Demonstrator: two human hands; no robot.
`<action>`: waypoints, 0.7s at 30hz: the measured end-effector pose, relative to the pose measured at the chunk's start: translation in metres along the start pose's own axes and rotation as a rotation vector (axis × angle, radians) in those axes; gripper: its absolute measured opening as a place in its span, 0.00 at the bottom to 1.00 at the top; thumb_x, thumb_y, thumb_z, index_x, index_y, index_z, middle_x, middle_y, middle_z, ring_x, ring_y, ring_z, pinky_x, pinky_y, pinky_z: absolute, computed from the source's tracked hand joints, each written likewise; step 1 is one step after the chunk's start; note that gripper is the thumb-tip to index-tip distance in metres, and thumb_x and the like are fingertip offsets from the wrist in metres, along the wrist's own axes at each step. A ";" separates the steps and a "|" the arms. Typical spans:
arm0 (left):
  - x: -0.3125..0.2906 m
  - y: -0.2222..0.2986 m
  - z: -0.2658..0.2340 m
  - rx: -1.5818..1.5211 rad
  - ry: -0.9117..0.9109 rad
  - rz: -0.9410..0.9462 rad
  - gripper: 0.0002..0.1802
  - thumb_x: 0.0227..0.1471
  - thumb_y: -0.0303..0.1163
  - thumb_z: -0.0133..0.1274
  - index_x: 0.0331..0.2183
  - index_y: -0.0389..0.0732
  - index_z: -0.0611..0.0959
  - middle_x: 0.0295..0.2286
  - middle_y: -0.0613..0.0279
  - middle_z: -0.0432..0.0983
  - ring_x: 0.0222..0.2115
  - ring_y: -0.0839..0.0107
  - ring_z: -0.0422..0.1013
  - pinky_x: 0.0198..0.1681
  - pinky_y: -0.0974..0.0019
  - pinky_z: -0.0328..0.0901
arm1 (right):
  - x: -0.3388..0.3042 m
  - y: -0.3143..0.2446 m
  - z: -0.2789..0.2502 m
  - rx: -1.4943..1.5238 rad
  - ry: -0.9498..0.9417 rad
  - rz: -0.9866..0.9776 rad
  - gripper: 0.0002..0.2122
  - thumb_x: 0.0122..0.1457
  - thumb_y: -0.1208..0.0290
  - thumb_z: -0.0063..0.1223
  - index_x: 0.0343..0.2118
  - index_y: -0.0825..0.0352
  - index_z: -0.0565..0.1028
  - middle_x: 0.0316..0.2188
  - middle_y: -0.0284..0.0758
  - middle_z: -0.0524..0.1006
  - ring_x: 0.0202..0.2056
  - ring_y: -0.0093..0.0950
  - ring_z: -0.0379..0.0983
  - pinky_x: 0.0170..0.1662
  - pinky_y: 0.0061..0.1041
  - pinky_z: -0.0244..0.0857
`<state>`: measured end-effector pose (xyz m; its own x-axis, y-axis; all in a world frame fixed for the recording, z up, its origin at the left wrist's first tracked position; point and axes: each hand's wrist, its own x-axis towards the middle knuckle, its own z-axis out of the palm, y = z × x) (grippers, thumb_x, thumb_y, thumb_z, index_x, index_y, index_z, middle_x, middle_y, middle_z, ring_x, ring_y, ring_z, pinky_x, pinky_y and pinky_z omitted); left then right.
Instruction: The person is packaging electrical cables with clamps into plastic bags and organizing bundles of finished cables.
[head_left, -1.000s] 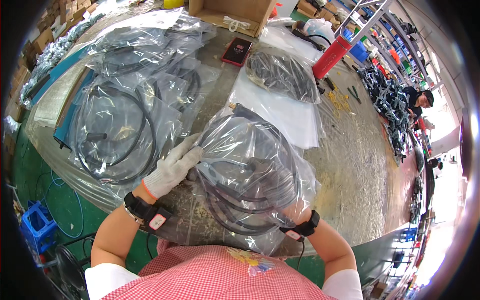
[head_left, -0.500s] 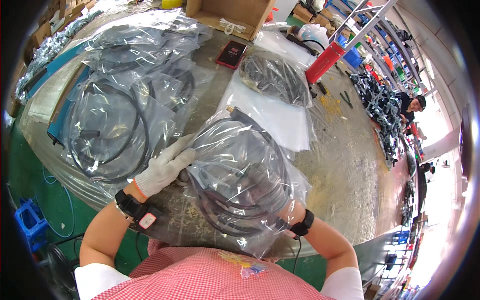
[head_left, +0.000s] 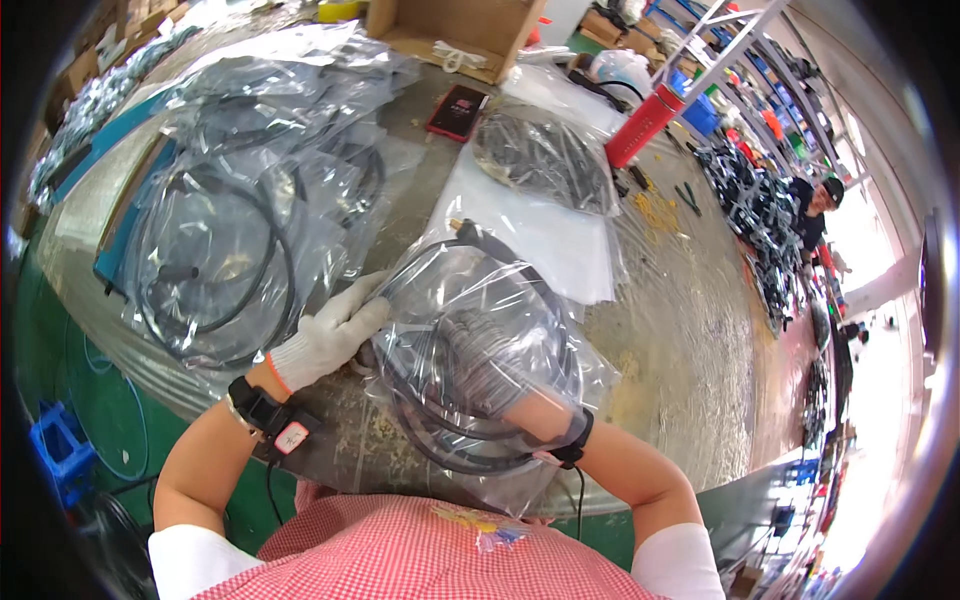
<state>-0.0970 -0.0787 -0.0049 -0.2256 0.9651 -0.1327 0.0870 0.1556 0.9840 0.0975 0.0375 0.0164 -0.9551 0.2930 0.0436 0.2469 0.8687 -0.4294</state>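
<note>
A clear plastic bag point(head_left: 590, 385) lies before me on the table, with a coiled black cable point(head_left: 545, 285) inside it. A brass-coloured connector end point(head_left: 457, 225) shows at the top of the coil. My left hand point(head_left: 335, 330), in a white knit glove, grips the bag's left edge with its fingers close together. My right hand point(head_left: 485, 365), also gloved, reaches inside the bag within the coil. Plastic and glare cover its fingers, so their hold cannot be made out.
Bagged black cables point(head_left: 215, 260) are heaped on the left. Flat clear bags point(head_left: 560, 250) lie beyond my work, under another bagged coil point(head_left: 545, 160). A phone point(head_left: 457, 112), a red cylinder point(head_left: 645, 125), green-handled cutters point(head_left: 688, 198) and an open cardboard box point(head_left: 400, 35) stand or lie farther back.
My right hand has moved left and deeper into the bag, toward the middle of the coil. My left hand stays at the bag's edge.
</note>
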 end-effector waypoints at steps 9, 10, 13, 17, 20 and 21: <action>-0.004 0.053 0.000 0.382 -0.111 -0.032 0.30 0.52 0.42 0.47 0.53 0.36 0.66 0.43 0.40 0.70 0.44 0.55 0.70 0.46 0.63 0.64 | -0.129 0.015 -0.002 -0.114 0.447 0.021 0.40 0.42 0.49 0.60 0.55 0.68 0.61 0.50 0.43 0.64 0.51 0.40 0.61 0.50 0.34 0.60; 0.001 0.051 -0.002 0.533 -0.167 -0.048 0.32 0.50 0.44 0.49 0.52 0.36 0.66 0.43 0.40 0.69 0.44 0.54 0.69 0.47 0.62 0.63 | -0.145 0.021 -0.007 0.171 0.292 0.143 0.36 0.44 0.51 0.60 0.53 0.69 0.62 0.47 0.43 0.67 0.47 0.38 0.64 0.47 0.34 0.62; 0.018 0.061 0.007 0.789 -0.180 -0.041 0.38 0.45 0.50 0.53 0.52 0.36 0.66 0.45 0.40 0.66 0.45 0.49 0.67 0.49 0.59 0.62 | -0.216 0.051 0.021 0.511 0.231 0.459 0.28 0.49 0.58 0.57 0.49 0.70 0.65 0.40 0.41 0.72 0.40 0.36 0.69 0.42 0.33 0.64; 0.023 0.044 0.017 0.830 -0.126 0.018 0.36 0.45 0.46 0.52 0.53 0.38 0.66 0.44 0.41 0.66 0.43 0.48 0.68 0.48 0.59 0.63 | -0.224 0.045 0.012 0.857 0.892 0.826 0.21 0.61 0.56 0.45 0.49 0.68 0.67 0.36 0.32 0.73 0.37 0.25 0.70 0.40 0.29 0.65; 0.017 0.046 0.033 0.849 -0.128 -0.063 0.30 0.47 0.39 0.49 0.51 0.38 0.66 0.43 0.41 0.66 0.39 0.45 0.69 0.45 0.56 0.64 | -0.213 0.052 -0.011 0.923 0.978 0.680 0.29 0.57 0.50 0.49 0.54 0.68 0.63 0.43 0.36 0.70 0.43 0.28 0.68 0.46 0.29 0.63; 0.010 0.051 0.041 0.912 -0.059 -0.028 0.28 0.47 0.36 0.47 0.51 0.38 0.66 0.42 0.42 0.67 0.38 0.44 0.68 0.44 0.53 0.64 | -0.202 0.053 -0.017 0.810 0.970 0.612 0.31 0.54 0.48 0.51 0.54 0.68 0.63 0.45 0.38 0.69 0.45 0.29 0.68 0.48 0.29 0.63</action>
<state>-0.0552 -0.0523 0.0388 -0.1912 0.9638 -0.1861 0.8211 0.2609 0.5076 0.3066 0.0312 0.0006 -0.1584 0.9804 0.1175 0.0976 0.1340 -0.9862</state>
